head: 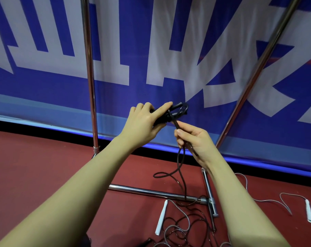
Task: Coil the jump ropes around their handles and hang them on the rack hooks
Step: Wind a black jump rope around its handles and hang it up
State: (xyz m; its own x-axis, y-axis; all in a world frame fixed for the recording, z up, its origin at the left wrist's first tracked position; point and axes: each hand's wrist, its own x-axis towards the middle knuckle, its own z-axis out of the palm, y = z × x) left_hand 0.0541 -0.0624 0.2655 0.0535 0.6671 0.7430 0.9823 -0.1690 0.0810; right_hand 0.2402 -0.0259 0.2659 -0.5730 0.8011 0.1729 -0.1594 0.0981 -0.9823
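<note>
You have one view only, from the camera on your head: it looks forward and down along both forearms, close over your hands, toward the blue-and-white banner point(169, 50) and the red floor point(35, 166); wide-angle, so the rack poles point(89, 86) probably bow.

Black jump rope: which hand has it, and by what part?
Both. The left hand grips the black jump rope by its paired handles. The right hand pinches the cord just below them, with the rest trailing to the floor.
</note>
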